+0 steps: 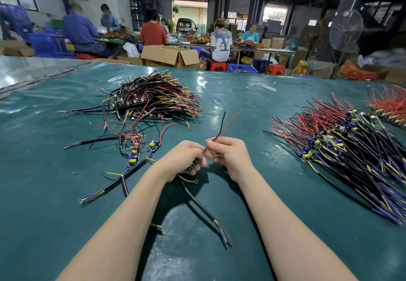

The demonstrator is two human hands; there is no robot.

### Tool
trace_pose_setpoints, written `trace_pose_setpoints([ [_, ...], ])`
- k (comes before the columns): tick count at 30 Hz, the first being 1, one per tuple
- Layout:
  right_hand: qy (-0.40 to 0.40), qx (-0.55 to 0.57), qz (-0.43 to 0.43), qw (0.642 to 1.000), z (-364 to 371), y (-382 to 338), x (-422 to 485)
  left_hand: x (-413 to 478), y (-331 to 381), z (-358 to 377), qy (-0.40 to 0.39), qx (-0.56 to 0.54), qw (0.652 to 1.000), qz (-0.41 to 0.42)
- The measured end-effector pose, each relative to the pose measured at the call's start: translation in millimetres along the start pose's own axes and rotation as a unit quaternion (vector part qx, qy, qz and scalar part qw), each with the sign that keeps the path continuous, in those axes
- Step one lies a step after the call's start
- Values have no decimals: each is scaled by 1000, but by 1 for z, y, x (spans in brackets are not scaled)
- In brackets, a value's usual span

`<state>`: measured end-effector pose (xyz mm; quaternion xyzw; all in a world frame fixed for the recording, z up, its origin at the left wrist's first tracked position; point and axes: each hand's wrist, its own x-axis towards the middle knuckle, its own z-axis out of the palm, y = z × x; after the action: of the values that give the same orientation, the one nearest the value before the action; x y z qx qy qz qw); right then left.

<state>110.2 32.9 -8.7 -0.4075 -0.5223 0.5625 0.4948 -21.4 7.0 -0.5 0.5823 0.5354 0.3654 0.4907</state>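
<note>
My left hand (183, 160) grips a small circuit board (191, 166) with yellow and blue parts, held above the green table (66, 203). My right hand (230, 155) pinches the board's red and black wire pair (222, 127), which sticks up and away from me. A black sheathed cable (197, 201) hangs from the board toward me and ends in blue, yellow and bare leads. A short yellow lead with a ring terminal (195, 180) dangles below my left hand.
A heap of wired boards (153, 100) lies far left, with a few loose boards (134, 149) nearer me. Another large pile (342, 144) spreads along the right, and a red-wired pile (388, 105) sits at the far right. People work at benches behind.
</note>
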Motion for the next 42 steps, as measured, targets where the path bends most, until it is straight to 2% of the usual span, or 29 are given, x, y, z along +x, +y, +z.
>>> trace_pose_setpoints([
  [6, 25, 102, 34, 994, -1, -2, 1, -3, 2, 0, 11, 52, 998, 35],
  [9, 11, 129, 50, 990, -2, -3, 1, -2, 0, -1, 10, 67, 996, 49],
  [13, -9, 78, 44, 996, -3, -4, -1, -3, -3, -3, -12, 97, 994, 49],
  [15, 34, 76, 41, 996, -6, -5, 0, -3, -4, -3, -3, 117, 992, 47],
  [18, 99, 140, 46, 984, -13, -6, 4, -1, -3, 0, -4, 146, 988, 47],
  [21, 112, 183, 56, 975, -14, -6, 5, 0, 0, 1, -14, 182, 982, 42],
  [25, 92, 200, 77, 973, -14, -8, 5, 1, 3, -1, 37, 225, 972, 48],
  [28, 87, 192, 82, 974, -14, -9, 5, 2, 3, -1, 89, 297, 948, 71],
  [34, 76, 197, 83, 974, -14, -9, 4, 4, -2, 18, 97, 225, 963, 114],
  [38, 71, 204, 68, 974, -13, -7, 4, 5, -3, 17, 127, 263, 950, 112],
  [42, 73, 210, 66, 973, -11, -7, 4, 2, 0, 12, 110, 261, 954, 100],
])
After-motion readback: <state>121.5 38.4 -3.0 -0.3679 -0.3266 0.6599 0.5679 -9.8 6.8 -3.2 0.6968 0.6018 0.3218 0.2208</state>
